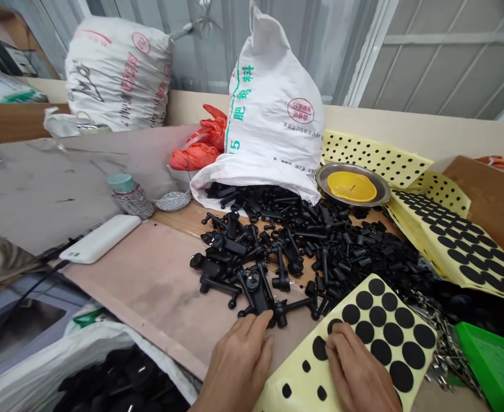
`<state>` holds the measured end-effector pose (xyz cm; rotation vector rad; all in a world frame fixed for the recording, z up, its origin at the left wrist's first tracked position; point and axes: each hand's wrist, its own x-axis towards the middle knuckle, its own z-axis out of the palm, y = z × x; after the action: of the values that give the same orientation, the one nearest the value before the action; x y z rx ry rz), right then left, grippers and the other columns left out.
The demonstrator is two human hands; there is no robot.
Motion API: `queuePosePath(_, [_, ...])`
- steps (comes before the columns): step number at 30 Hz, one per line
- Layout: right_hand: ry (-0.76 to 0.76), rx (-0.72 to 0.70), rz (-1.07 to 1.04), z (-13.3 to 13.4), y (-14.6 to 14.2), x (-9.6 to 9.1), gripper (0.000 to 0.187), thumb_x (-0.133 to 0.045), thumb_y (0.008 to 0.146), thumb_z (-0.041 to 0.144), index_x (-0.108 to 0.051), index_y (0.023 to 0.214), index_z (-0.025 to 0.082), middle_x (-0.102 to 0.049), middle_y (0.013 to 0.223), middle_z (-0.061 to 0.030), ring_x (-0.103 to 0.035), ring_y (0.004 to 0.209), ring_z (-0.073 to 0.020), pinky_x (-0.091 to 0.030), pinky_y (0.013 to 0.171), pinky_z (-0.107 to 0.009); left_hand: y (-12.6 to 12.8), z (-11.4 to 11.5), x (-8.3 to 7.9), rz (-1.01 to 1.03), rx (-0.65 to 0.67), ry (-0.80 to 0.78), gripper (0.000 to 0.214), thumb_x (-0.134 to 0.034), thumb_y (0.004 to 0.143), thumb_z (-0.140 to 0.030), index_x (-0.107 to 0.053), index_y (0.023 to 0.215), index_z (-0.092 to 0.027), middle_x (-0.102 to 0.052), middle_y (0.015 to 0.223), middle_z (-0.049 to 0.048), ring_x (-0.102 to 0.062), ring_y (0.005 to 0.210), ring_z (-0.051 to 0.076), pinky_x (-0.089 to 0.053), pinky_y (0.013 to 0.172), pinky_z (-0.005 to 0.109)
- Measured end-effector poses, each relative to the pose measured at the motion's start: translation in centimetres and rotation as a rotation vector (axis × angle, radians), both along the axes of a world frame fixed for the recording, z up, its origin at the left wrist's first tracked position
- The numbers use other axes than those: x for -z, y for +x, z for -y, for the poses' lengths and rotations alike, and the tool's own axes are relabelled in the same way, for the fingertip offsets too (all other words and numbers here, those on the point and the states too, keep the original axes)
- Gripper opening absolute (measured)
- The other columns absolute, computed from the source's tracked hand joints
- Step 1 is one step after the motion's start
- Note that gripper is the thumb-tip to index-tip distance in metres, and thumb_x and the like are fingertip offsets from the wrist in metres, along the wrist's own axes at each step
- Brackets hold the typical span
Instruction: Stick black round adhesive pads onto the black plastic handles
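Note:
My left hand (242, 357) is at the near edge of a pile of black plastic parts (235, 246). Its fingertips are by a black arm-shaped part (260, 294), and a gap shows between thumb and forefinger. I cannot see whether the fingertips touch that part. My right hand (359, 366) rests on a pale yellow sheet of round black stickers (393, 335). Its fingers are drawn together at the edge of one black sticker (319, 348). Several small black dots (286, 391) mark the sheet between my hands.
A white woven sack (273, 109) spills black parts onto the table. At right are more sticker sheets (462, 240), a yellow strainer (350, 187) in a metal bowl, metal pieces (443, 349) and a green tray (492, 360). A white power bank (101, 237) and jar (129, 197) stand left.

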<state>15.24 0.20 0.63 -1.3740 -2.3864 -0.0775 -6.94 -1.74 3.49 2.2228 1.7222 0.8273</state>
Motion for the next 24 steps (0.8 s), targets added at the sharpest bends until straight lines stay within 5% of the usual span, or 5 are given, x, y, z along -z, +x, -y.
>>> queuePosePath(9, [-0.005,0.042,-0.113,-0.2,0.1,0.2,0.014,-0.032,0.089,0.018,-0.036,0.078,0.025,-0.051,0.076,-0.0033,-0.060,0.062,-0.0184,-0.045,0.048,-0.026,-0.2,0.0,0.6,-0.018,0.013,-0.006,0.031,-0.037,0.088,-0.017,-0.050,0.116,-0.019,-0.064,0.093,0.0080,-0.063,0.085,0.024,-0.055,0.068,0.036])
queuePosePath(18, [0.021,0.069,-0.061,-0.3,-0.1,0.3,0.013,-0.031,0.089,0.019,-0.038,0.078,0.024,-0.054,0.084,-0.0080,-0.062,0.066,-0.0221,-0.045,0.046,-0.028,-0.6,0.5,0.5,-0.067,0.024,0.015,0.031,-0.037,0.090,-0.017,-0.045,0.119,-0.018,-0.063,0.094,0.0085,-0.061,0.087,0.022,-0.053,0.068,0.031])
queuePosePath(24, [-0.020,-0.022,-0.035,-0.5,0.2,-0.4,0.015,-0.033,0.089,0.017,-0.039,0.077,0.024,-0.054,0.081,-0.0052,-0.062,0.064,-0.0173,-0.047,0.049,-0.025,3.2,1.2,2.2,-0.251,0.154,0.212,0.029,-0.047,0.081,-0.013,-0.051,0.109,-0.020,-0.057,0.075,0.0028,-0.055,0.065,0.020,-0.043,0.053,0.030])
